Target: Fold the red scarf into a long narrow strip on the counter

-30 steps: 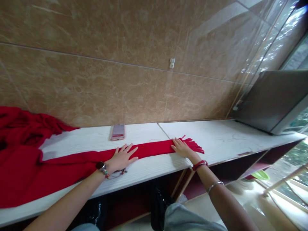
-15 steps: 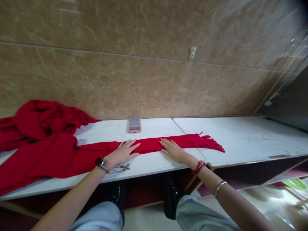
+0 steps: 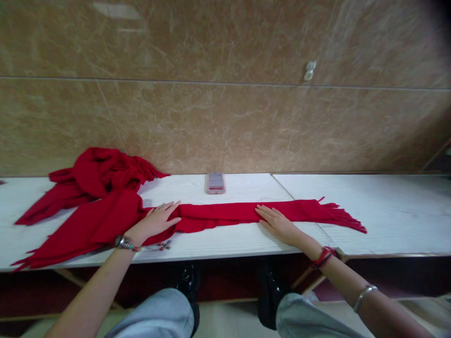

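A red scarf (image 3: 225,213) runs lengthwise along the white surface, folded into a narrow strip from the middle to its fringed right end. Toward the left it widens, and a loose part lies bunched up against the wall. My left hand (image 3: 155,223) rests flat on the scarf where the strip meets the wider part, fingers spread. Farther right, my right hand (image 3: 278,224) lies with outstretched fingers on the strip. Between my hands a lower layer shows along the strip's near edge.
Behind the scarf, a phone (image 3: 215,183) lies near the tiled wall (image 3: 225,126). A small white figure (image 3: 310,70) is fixed to the wall. The white bench-like top (image 3: 387,211) has open compartments under its front edge. My legs and black shoes (image 3: 188,281) are below.
My left hand has slid leftward along the scarf, while my right hand stays near the same spot. The view has shifted left, showing more of the bunched end.
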Tool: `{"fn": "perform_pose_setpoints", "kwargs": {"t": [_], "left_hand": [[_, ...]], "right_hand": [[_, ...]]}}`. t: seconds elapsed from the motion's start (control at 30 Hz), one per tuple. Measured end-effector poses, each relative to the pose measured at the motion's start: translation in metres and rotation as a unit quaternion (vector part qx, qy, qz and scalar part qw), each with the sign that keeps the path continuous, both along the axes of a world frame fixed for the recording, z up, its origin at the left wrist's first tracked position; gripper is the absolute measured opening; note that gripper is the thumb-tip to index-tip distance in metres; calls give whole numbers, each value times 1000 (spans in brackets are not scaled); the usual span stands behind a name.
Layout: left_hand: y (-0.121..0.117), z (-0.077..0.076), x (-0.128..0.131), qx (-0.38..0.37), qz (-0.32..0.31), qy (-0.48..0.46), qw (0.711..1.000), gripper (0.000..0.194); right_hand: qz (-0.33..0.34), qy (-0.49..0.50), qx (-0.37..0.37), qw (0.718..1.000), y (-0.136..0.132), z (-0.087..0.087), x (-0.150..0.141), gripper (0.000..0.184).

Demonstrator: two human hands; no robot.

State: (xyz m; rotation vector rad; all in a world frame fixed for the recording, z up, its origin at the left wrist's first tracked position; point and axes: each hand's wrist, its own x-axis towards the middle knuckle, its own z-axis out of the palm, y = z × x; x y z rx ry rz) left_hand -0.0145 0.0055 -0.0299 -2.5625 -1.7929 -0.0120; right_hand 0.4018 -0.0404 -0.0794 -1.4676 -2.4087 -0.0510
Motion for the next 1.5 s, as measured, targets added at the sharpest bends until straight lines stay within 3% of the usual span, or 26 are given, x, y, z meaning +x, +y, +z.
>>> {"fn": "perform_pose_setpoints", "kwargs": {"t": [0.17, 0.33, 0.47, 0.7, 0.87, 1.03, 1.2, 1.37, 1.5], "left_hand": [[0, -3, -32, 7, 14, -23, 1000, 66], [2, 7, -31, 77, 4, -1, 997, 44], [-3, 11, -37, 125, 26, 34, 991, 48], [-7, 2, -78, 182, 41, 71, 980, 38], [11, 9, -117, 270, 29, 108, 956, 28], [15, 26, -117, 297, -13, 141, 944, 27], [-8, 41, -116, 360, -44, 122, 924, 29], [-41, 28, -139, 255, -144, 144, 945, 27], [-55, 22, -147, 231, -137, 152, 951, 30]], "right_hand": [[-15, -29, 5, 999, 7, 3, -14, 47], [55, 2, 13, 998, 11, 20, -80, 49], [85, 30, -7, 996, 18, 16, -110, 43], [108, 25, 26, 994, 32, -9, -99, 41], [141, -3, 80, 987, 35, -15, -96, 41], [151, -25, 125, 980, 35, -16, -94, 39], [113, 50, 110, 986, 29, -7, -90, 37], [80, 117, 106, 984, 20, 1, -79, 35], [98, 98, 122, 983, 14, -4, -73, 34]]}}
